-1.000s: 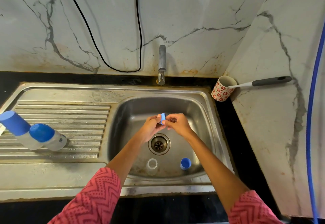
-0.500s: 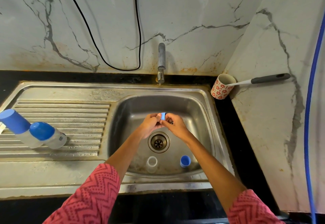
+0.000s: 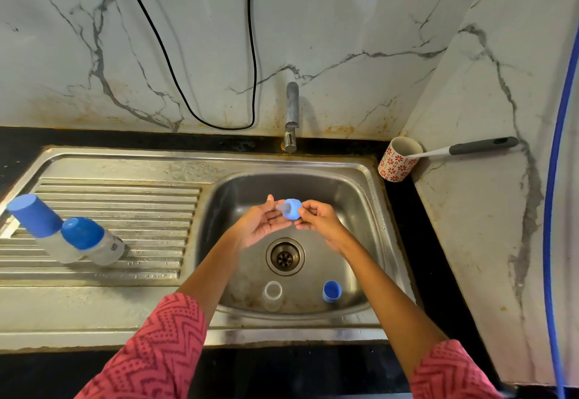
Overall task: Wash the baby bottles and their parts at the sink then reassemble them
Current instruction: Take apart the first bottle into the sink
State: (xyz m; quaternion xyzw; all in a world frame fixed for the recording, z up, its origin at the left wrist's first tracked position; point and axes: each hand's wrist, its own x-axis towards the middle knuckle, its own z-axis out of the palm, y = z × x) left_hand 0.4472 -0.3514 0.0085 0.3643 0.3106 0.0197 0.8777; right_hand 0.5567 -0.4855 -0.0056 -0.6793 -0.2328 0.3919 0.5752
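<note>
Held over the middle of the sink basin (image 3: 360, 204), above the drain (image 3: 285, 256): a blue bottle collar with clear teat (image 3: 289, 209) (teat pointing left, slightly blurred). Pinched by the right hand (image 3: 319, 221) at the collar; cradled against the flat-fingered left hand (image 3: 261, 224). Near the basin's front edge, a clear bottle (image 3: 273, 295) and blue cap (image 3: 332, 292). On the drainboard's left edge, two blue-capped bottles (image 3: 62, 235).

bright, even light | soft shadows | wide-angle bending at edges | sharp
</note>
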